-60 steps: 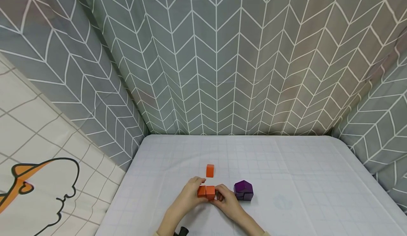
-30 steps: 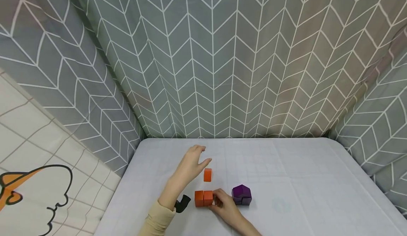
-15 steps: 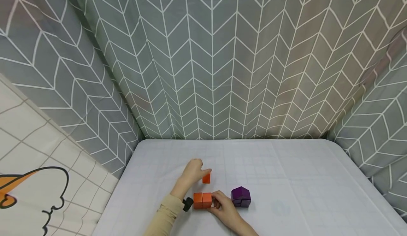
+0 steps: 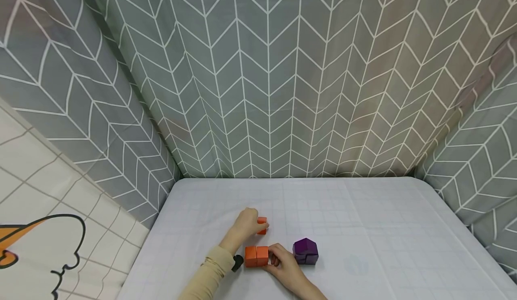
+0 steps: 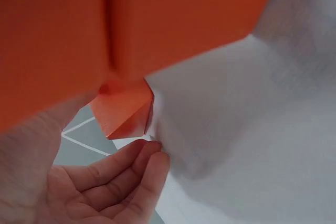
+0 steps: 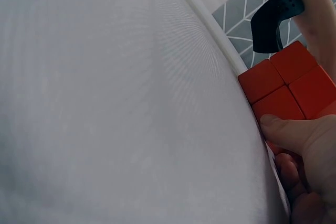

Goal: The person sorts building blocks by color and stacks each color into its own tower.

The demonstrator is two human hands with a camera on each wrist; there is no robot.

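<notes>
In the head view, my left hand (image 4: 245, 222) is at a small orange block (image 4: 262, 220) farther back on the table, with its thumb across the block's front. The left wrist view shows this block (image 5: 123, 109) between the thumb and the curled fingers (image 5: 123, 179). Nearer me stands a group of orange blocks (image 4: 251, 257), side by side, their square faces parted by seams (image 6: 286, 84). My right hand (image 4: 284, 264) holds the group at its right side. In the right wrist view, its thumb (image 6: 294, 132) lies on one face and the other fingers curl below.
Just right of my right hand stands a dark purple faceted block cluster (image 4: 305, 251). A black wrist camera (image 4: 238, 262) on the left arm is close to the orange group's left side. A pale cloth covers the table (image 4: 383, 237), and a patterned grey curtain (image 4: 282, 89) hangs behind it.
My left hand left the orange group, reached out over the single orange block, then came down and took hold of it. The right hand has stayed at the group. The head view has shifted slightly.
</notes>
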